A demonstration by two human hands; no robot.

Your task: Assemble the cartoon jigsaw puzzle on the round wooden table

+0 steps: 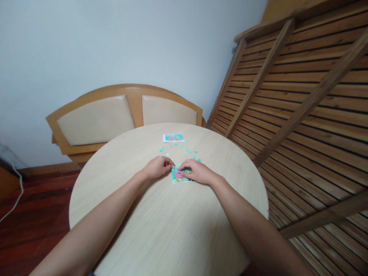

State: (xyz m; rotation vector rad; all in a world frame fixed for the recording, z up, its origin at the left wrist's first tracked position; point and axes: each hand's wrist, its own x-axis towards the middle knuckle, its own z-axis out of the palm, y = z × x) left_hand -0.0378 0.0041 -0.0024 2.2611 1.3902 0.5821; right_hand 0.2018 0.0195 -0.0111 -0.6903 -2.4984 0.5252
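A partly assembled jigsaw puzzle with a pink figure on turquoise lies flat on the round table. At its upper left edge is my left hand, thumb and forefinger pinched together on what looks like a small puzzle piece, mostly hidden by the fingertips. My right hand covers the puzzle's right part; its thumb and forefinger are apart and touch the pink area. Loose turquoise puzzle pieces are scattered in an arc beyond both hands.
A picture card with the cartoon scene lies beyond the loose pieces. Past the table stands a padded wooden headboard against the wall. A slatted wooden panel leans on the right. A white cable hangs at the far left.
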